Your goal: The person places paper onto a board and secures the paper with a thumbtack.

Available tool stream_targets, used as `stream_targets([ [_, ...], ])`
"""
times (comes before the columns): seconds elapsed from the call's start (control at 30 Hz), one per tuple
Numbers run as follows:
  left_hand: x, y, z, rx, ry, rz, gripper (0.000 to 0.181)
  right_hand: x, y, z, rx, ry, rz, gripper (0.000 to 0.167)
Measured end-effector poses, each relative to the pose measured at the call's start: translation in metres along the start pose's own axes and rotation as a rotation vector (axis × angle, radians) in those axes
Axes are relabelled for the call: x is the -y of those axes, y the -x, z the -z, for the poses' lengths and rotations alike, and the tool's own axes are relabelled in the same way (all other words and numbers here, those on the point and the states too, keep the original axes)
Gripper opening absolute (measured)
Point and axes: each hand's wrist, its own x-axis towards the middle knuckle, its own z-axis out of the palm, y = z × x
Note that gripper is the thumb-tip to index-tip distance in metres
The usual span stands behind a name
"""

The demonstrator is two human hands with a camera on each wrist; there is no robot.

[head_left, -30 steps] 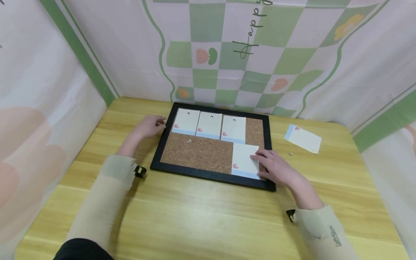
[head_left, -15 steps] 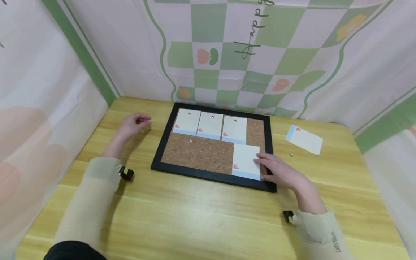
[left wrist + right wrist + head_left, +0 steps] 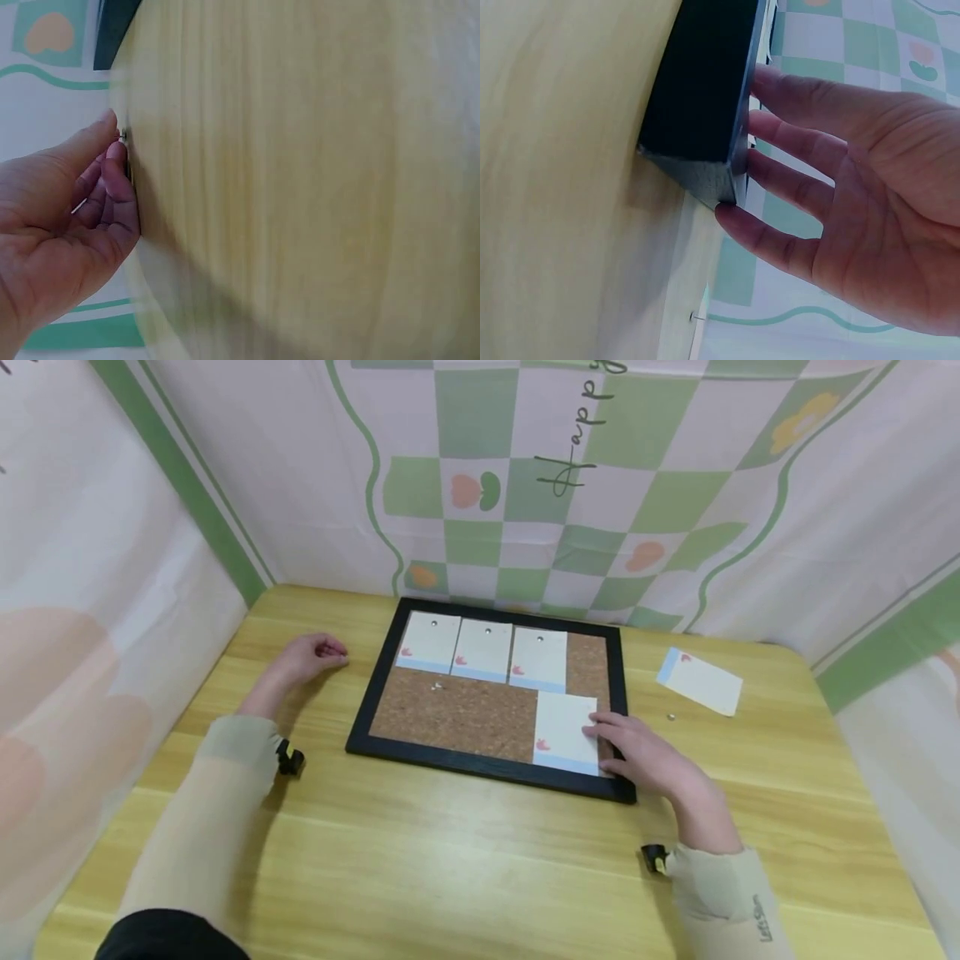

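My left hand [image 3: 303, 660] is low over the table, left of the black-framed corkboard [image 3: 450, 714]. In the left wrist view, its thumb and index finger close round a small thumbtack [image 3: 123, 136] at the table surface. The other fingers curl in. My right hand [image 3: 637, 750] rests at the board's right side, fingers extended onto a white card [image 3: 566, 732] with a blue edge at the lower right. In the right wrist view, its fingertips [image 3: 739, 219] lie along the frame [image 3: 701, 90]. The card is hidden there.
A row of white cards, each with a round tack, lines the board's top: left card [image 3: 429, 639], middle card [image 3: 483, 647], right card [image 3: 538, 656]. Small loose tacks [image 3: 437, 686] lie on the cork. Right of the board lie another card [image 3: 701, 681] and a tack [image 3: 671, 717].
My left hand has moved left, away from the board's frame, then slightly down to the table. The right hand has drawn back slightly to the right on the card. The cards have not moved.
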Motion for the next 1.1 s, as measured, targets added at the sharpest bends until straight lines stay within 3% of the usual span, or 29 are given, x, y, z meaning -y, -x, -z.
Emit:
stream_targets([
  [0.23, -0.0043, 0.0014, 0.0008, -0.023, -0.067, 0.002, 0.03, 0.0016, 0.0015, -0.0018, -0.02, -0.016, 0.002, 0.048],
  [0.8, -0.0015, 0.002, -0.0006, -0.078, -0.043, 0.04, 0.03, 0.0037, -0.0004, -0.0031, -0.07, -0.029, -0.003, 0.046],
  [1.1, -0.0055, 0.0046, -0.0018, -0.069, -0.021, 0.068, 0.036, 0.0052, 0.0011, -0.0043, -0.074, -0.038, -0.016, 0.047],
])
